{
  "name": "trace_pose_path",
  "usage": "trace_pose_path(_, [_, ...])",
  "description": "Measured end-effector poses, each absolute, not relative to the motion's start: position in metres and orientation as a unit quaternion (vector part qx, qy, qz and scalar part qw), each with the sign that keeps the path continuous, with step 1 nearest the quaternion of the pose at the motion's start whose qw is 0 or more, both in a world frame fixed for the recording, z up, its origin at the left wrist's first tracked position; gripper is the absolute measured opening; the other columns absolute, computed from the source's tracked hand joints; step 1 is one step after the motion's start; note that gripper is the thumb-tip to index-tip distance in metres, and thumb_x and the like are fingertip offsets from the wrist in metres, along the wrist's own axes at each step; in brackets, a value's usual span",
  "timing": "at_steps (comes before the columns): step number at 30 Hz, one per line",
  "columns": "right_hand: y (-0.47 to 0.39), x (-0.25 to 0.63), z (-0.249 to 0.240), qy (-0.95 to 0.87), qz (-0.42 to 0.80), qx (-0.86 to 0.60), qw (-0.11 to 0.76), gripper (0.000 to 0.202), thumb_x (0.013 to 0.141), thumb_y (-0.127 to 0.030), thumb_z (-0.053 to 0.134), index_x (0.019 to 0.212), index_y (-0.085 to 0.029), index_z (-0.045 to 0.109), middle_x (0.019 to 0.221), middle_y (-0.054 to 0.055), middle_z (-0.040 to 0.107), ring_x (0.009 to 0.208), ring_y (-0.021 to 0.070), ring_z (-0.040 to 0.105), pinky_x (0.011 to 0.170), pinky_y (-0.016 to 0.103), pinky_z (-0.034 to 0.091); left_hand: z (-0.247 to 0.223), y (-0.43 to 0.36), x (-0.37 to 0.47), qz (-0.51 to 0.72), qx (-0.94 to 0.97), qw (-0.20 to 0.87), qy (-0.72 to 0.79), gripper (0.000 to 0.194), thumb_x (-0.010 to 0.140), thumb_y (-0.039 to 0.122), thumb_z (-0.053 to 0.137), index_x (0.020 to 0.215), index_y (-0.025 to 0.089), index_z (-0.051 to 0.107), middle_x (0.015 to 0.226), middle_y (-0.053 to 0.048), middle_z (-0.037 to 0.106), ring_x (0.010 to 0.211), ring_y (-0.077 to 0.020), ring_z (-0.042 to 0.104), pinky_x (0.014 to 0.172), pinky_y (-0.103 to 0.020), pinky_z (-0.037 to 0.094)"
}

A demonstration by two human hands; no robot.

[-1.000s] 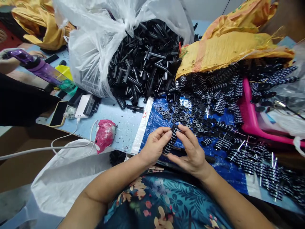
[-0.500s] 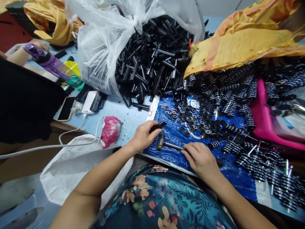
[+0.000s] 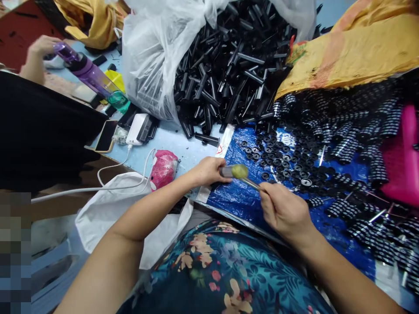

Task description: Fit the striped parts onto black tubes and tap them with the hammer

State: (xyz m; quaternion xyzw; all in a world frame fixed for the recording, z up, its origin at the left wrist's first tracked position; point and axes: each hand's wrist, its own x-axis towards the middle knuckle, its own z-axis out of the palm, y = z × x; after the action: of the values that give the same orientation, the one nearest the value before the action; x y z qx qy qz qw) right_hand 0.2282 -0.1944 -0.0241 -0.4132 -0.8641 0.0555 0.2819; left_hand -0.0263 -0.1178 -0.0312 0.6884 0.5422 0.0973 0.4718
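Note:
My left hand (image 3: 209,171) is closed around a short black part, mostly hidden by the fingers and the hammer. A small hammer is gripped by its metal handle (image 3: 251,184) in my right hand (image 3: 284,211). The hammer's head, with a yellowish face (image 3: 240,171), is blurred and overlaps the right end of the black part; whether they touch is not clear. Both hands are over a blue plastic sheet (image 3: 234,203). Small black discs (image 3: 286,161) lie scattered on the sheet beyond my right hand.
A clear bag (image 3: 147,65) of black parts (image 3: 225,83) stands at the back. Ridged black rollers (image 3: 347,144) and a pink basket (image 3: 410,157) are right. A pink bundle (image 3: 163,169), power bank (image 3: 138,129), phone (image 3: 106,136), purple bottle (image 3: 90,76) and another person's hand (image 3: 44,46) are left.
The hammer has risen from beside the black part to its right end, with my right hand still on it. The view has shifted, and the other person's hand is higher beside the bottle.

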Motion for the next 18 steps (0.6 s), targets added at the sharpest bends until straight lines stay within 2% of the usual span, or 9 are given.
trace_pose_path(2, [-0.201, 0.223, -0.025, -0.874, 0.074, -0.366, 0.31, 0.021, 0.102, -0.022, 0.044, 0.118, -0.017, 0.057, 0.083, 0.005, 0.066, 0.072, 0.0161, 0.061, 0.067, 0.028, 0.048, -0.03, -0.115, -0.024, 0.083, 0.692, 0.47, 0.541, 0.036, 0.065, 0.035, 0.085, 0.068, 0.018, 0.054, 0.057, 0.008, 0.048, 0.057, -0.0096, 0.041, 0.056, -0.025, 0.027])
trace_pose_path(4, [-0.207, 0.218, -0.03, -0.894, 0.064, -0.352, 0.27, 0.021, 0.102, -0.022, 0.045, 0.116, -0.016, 0.059, 0.077, 0.004, 0.064, 0.067, 0.0159, 0.059, 0.063, 0.028, 0.046, -0.028, -0.114, -0.017, 0.079, 0.705, 0.447, 0.546, 0.036, 0.065, 0.032, 0.085, 0.067, 0.018, 0.053, 0.056, 0.009, 0.046, 0.056, -0.0088, 0.04, 0.056, -0.025, 0.027])
trace_pose_path(7, [-0.214, 0.218, -0.038, -0.907, 0.054, -0.364, 0.205, 0.018, 0.102, -0.023, 0.048, 0.111, -0.017, 0.063, 0.073, 0.003, 0.063, 0.062, 0.0152, 0.057, 0.06, 0.028, 0.045, -0.017, -0.122, -0.012, 0.095, 0.732, 0.388, 0.552, 0.018, 0.074, 0.023, 0.074, 0.071, 0.017, 0.057, 0.059, 0.009, 0.044, 0.059, -0.0087, 0.041, 0.059, -0.026, 0.027])
trace_pose_path(9, [-0.215, 0.229, -0.041, -0.9, 0.083, -0.362, 0.226, 0.019, 0.102, -0.022, 0.049, 0.114, -0.018, 0.062, 0.078, 0.004, 0.065, 0.066, 0.0155, 0.06, 0.063, 0.028, 0.048, -0.003, -0.132, -0.022, 0.106, 0.743, 0.362, 0.552, 0.01, 0.076, 0.016, 0.067, 0.072, 0.018, 0.059, 0.061, 0.008, 0.044, 0.059, -0.0094, 0.041, 0.059, -0.026, 0.026])
trace_pose_path(11, [-0.216, 0.246, -0.044, -0.884, 0.101, -0.371, 0.267, 0.02, 0.1, -0.021, 0.051, 0.117, -0.018, 0.062, 0.081, 0.004, 0.067, 0.069, 0.0163, 0.062, 0.066, 0.029, 0.051, 0.016, -0.143, -0.047, 0.084, 0.754, 0.375, 0.533, 0.015, 0.071, 0.013, 0.071, 0.067, 0.019, 0.058, 0.058, 0.007, 0.045, 0.055, -0.0099, 0.039, 0.056, -0.027, 0.026])
trace_pose_path(13, [-0.216, 0.262, -0.046, -0.868, 0.088, -0.399, 0.283, 0.019, 0.098, -0.021, 0.056, 0.116, -0.02, 0.063, 0.086, 0.005, 0.07, 0.073, 0.018, 0.065, 0.07, 0.032, 0.053, 0.034, -0.15, -0.078, -0.004, 0.759, 0.452, 0.468, 0.022, 0.062, 0.018, 0.081, 0.062, 0.02, 0.059, 0.052, 0.008, 0.048, 0.048, -0.0097, 0.039, 0.05, -0.026, 0.025])
trace_pose_path(14, [-0.216, 0.267, -0.047, -0.862, 0.073, -0.416, 0.281, 0.017, 0.097, -0.023, 0.059, 0.113, -0.022, 0.065, 0.088, 0.006, 0.071, 0.075, 0.0192, 0.066, 0.071, 0.034, 0.054, 0.04, -0.15, -0.091, -0.041, 0.753, 0.479, 0.45, 0.02, 0.062, 0.024, 0.083, 0.067, 0.02, 0.064, 0.053, 0.007, 0.051, 0.047, -0.0105, 0.043, 0.049, -0.026, 0.027])
trace_pose_path(15, [-0.215, 0.269, -0.048, -0.857, 0.063, -0.432, 0.274, 0.014, 0.097, -0.024, 0.06, 0.109, -0.022, 0.066, 0.09, 0.006, 0.071, 0.077, 0.0204, 0.066, 0.072, 0.035, 0.054, 0.043, -0.148, -0.101, -0.043, 0.758, 0.459, 0.461, 0.02, 0.064, 0.029, 0.084, 0.073, 0.02, 0.068, 0.056, 0.005, 0.056, 0.049, -0.0119, 0.047, 0.051, -0.025, 0.03])
trace_pose_path(18, [-0.21, 0.262, -0.045, -0.85, 0.071, -0.461, 0.245, 0.012, 0.097, -0.03, 0.06, 0.099, -0.022, 0.069, 0.091, 0.008, 0.071, 0.082, 0.0226, 0.067, 0.075, 0.038, 0.056, 0.029, -0.126, -0.099, 0.043, 0.8, 0.264, 0.537, 0.029, 0.082, 0.034, 0.068, 0.107, 0.02, 0.069, 0.093, -0.006, 0.071, 0.082, -0.022, 0.064, 0.072, -0.03, 0.044])
